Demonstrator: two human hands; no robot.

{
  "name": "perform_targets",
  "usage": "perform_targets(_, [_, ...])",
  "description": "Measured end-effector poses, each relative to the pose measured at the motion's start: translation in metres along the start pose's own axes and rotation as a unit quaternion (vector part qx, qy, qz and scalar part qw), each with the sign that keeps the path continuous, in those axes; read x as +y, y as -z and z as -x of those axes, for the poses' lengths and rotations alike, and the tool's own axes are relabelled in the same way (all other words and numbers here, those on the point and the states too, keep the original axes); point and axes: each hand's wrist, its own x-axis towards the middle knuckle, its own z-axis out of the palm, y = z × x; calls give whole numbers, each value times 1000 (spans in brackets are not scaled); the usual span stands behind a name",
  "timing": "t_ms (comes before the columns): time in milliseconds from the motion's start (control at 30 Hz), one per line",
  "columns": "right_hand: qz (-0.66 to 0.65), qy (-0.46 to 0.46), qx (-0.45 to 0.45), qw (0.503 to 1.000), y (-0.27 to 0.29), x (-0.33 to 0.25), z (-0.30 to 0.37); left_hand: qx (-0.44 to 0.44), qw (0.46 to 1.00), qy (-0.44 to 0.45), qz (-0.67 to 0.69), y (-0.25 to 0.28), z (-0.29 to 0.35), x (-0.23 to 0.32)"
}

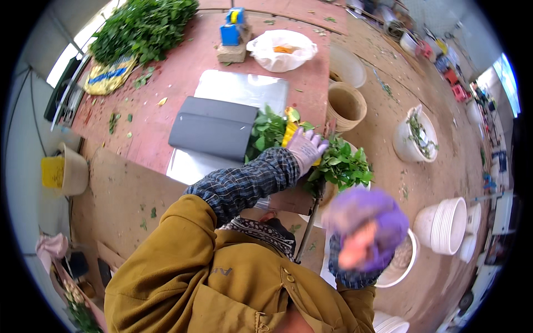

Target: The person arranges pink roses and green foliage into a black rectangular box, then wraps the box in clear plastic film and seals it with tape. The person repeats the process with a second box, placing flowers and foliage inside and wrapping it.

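My left hand (306, 150), in a pale lavender glove, lies over leafy green stems (341, 164) at the table's right edge. Its fingers are spread and touch the foliage, beside a yellow piece (291, 126) that could be petals or wrapping. More leaves (267, 130) show left of the hand, against a dark grey panel (214, 127) on a shiny metal sheet (244, 86). My right hand (369, 227), in a purple glove, is raised nearer to me, right of the stems. Motion smears it; an orange-pink patch shows, and I cannot make out its fingers or anything held.
The reddish table (150, 111) carries a leafy heap (141, 30), a blue tape dispenser (232, 30) and a white plastic-lined bowl (282, 51). Right of it stand a tan bucket (345, 105), a white bucket (413, 136) and stacked white buckets (444, 225). A thin rod (308, 230) slants beside me.
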Motion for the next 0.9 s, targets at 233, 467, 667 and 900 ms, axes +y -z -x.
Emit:
perform_targets(233, [443, -365, -185, 797, 37, 283, -2, 206, 931, -86, 289, 30, 199, -55])
perform_targets(467, [92, -595, 13, 798, 82, 373, 49, 312, 548, 650, 425, -66, 405, -129])
perform_targets(667, [139, -572, -73, 805, 80, 335, 28, 219, 429, 546, 686, -71, 393, -149])
perform_targets(900, [240, -561, -134, 780, 41, 324, 14, 195, 525, 549, 620, -85, 403, -157])
